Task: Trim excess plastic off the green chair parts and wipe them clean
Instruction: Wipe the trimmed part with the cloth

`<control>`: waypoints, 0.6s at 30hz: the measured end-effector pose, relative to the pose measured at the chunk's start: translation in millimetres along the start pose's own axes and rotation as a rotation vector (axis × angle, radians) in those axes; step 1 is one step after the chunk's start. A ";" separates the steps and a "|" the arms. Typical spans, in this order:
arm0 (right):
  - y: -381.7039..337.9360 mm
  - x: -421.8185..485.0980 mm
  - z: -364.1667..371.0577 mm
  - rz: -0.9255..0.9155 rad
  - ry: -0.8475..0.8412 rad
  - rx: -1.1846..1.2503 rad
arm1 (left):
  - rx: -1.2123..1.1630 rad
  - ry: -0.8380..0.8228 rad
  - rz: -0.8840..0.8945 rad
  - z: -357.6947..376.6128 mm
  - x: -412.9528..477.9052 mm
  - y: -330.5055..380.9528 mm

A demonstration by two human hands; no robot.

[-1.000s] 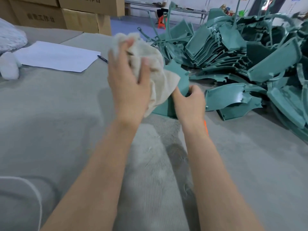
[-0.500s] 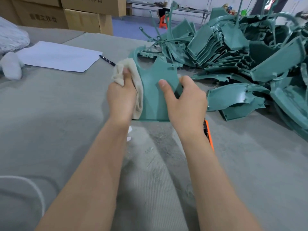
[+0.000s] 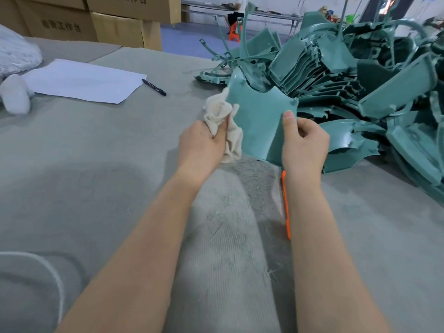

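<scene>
While right hand (image 3: pixel 304 143) pinches glossy panel (image 3: pixel 259 118), left hand (image 3: pixel 199 143) grips crumpled cloth (image 3: pixel 223 116).

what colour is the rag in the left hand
Cream, off-white. The rag gripped by the left hand shows best in the head view.

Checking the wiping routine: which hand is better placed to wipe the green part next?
Left. The left hand holds the cloth at the green part's left edge; the right hand pinches the part, steadying it.
</scene>
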State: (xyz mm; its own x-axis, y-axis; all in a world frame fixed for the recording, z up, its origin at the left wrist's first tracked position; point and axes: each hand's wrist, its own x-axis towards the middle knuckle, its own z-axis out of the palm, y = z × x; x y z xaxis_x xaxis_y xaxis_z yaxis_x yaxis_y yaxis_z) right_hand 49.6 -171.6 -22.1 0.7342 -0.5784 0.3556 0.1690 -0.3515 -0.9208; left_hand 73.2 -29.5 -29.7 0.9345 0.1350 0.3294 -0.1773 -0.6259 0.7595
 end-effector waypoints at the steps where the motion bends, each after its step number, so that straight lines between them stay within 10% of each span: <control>1: -3.5 -0.2 0.2 0.063 0.005 0.164 | -0.107 0.032 -0.037 0.4 -0.4 -0.1; 6: -19.7 -18.9 17.7 0.340 -0.339 0.961 | -0.703 0.071 -0.110 5.5 -5.7 10.0; 10: -18.0 -29.0 33.8 0.280 -0.261 0.700 | -0.686 -0.141 -0.072 16.8 -12.1 13.5; 15: -14.6 -31.9 31.4 -0.061 -0.355 0.208 | -0.809 0.157 -0.387 2.0 6.2 -7.3; 18: -21.3 -40.5 30.1 -0.224 -0.607 0.013 | -1.396 0.103 -0.565 -27.9 18.1 -29.5</control>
State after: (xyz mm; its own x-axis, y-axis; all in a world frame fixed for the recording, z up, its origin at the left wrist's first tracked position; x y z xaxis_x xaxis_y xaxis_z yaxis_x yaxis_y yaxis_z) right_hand 36.0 -118.6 -21.7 0.9207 0.0288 0.3891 0.3668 -0.4043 -0.8379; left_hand 86.7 12.8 -30.5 0.9635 0.1900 -0.1886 -0.0096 0.7285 0.6849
